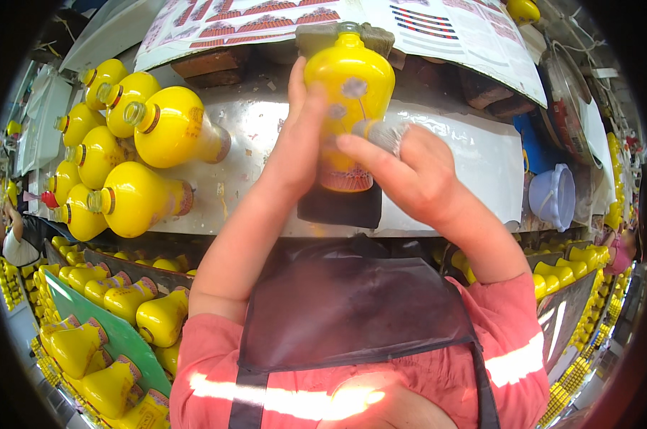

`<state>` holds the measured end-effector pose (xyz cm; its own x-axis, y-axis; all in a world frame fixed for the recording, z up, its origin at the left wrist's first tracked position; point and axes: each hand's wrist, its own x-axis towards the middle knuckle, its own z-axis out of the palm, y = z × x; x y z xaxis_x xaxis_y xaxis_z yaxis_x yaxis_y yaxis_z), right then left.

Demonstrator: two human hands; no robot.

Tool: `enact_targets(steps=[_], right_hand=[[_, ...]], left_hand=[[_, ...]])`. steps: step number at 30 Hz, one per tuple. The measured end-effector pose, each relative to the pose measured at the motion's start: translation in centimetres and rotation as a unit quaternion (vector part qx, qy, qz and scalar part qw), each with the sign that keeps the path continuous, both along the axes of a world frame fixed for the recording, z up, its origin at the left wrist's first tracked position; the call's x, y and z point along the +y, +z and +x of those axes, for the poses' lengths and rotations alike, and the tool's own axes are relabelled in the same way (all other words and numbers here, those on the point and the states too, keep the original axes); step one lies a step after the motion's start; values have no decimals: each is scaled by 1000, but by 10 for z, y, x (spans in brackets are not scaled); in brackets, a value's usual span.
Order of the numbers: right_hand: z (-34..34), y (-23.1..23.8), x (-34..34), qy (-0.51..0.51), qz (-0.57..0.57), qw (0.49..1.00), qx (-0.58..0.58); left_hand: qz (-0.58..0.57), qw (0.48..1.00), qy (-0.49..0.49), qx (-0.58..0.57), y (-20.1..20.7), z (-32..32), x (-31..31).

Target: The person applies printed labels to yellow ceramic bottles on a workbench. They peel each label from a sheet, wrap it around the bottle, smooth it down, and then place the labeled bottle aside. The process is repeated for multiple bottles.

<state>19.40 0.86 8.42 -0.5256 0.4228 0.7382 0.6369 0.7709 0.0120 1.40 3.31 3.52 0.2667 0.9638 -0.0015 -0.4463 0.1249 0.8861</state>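
A glossy yellow bottle (350, 68) with grey flower prints and a reddish patterned band at its base lies with its clear glass neck pointing away from me. The neck rests on a dark block (317, 38), and the base is over a black pad (337, 207). My left hand (305, 125) grips the bottle's left side; its fingers are partly blurred. Against the lower right of the bottle, my right hand (413, 161) presses a small grey-white bristly wad (382, 136), its index finger stretched along the bottle. The wad's exact kind is unclear.
Several yellow bottles (169, 127) lie at the left of the metal table. Printed sheets (266, 21) cover a raised board at the back. A pale blue bucket (552, 196) stands at right. Crates of yellow bottles (123, 297) flank me, and a person (19, 239) is far left.
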Motion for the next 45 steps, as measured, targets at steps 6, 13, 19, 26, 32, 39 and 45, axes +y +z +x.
enact_targets(steps=[6,13,19,26,32,39,45], right_hand=[[15,-15,14,-158,-21,970,184],[5,-27,-12,-25,-58,996,68],[18,-24,24,-86,12,983,163],[-4,-47,-37,80,-113,974,178],[1,-34,-40,-60,-136,973,179],[1,-27,-49,-42,-160,975,149],[-4,-35,-41,-9,-66,995,71]], left_hand=[[-38,997,-18,-57,-5,6,9],[-113,987,-12,-117,-5,6,13],[-39,995,0,-87,17,-3,-3],[-53,994,-64,-77,21,-3,-7],[7,999,-46,-27,15,-8,-16],[140,948,47,281,-26,-15,-21],[103,981,20,166,-36,-23,-25]])
